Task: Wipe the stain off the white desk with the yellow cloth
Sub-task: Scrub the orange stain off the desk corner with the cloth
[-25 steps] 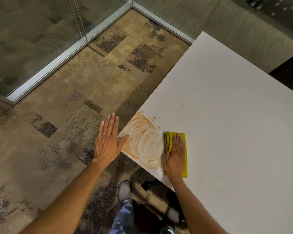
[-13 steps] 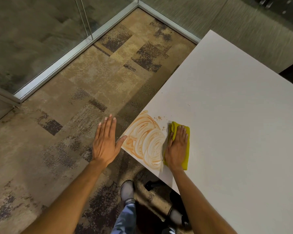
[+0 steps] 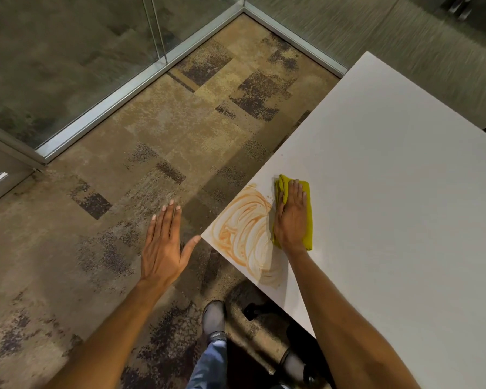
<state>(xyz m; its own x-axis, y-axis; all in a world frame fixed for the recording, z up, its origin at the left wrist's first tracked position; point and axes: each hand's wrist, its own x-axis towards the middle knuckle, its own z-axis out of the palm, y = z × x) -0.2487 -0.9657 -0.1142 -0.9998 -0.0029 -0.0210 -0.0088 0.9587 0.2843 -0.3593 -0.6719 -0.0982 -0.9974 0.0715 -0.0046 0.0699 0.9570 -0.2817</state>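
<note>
Surveying from the head view, I list what bears on the coming stroke, largest first.

White desk (image 3: 390,192): its near left corner points toward me; the surface beyond the soiled corner is bare.

Carpet (image 3: 152,153): patterned floor left of the desk; no part in the job.

Stain (image 3: 243,234): an orange smear of swirls filling that corner, running along the left edge toward me. By my reading it is largely unwiped.

Right hand (image 3: 291,220): flat, fingers (image 3: 295,192) extended and together, pressing the cloth down by the palm, not pinching it. I judge this the working hand; it is touching the cloth and sits just beside the stain.

Left hand (image 3: 163,242): spread flat with nothing in it, hovering off the desk over the carpet, thumb tip near the corner point.

Yellow cloth (image 3: 307,220): folded, long axis running away from me, parallel to the stain's right border, its left edge touching that border; the far end is bunched.

Deciding relation: the stain lies directly to the left of the right hand's fingers, so I expect the next pass to sweep sideways, leftward, across the smear toward the desk edge.
</note>
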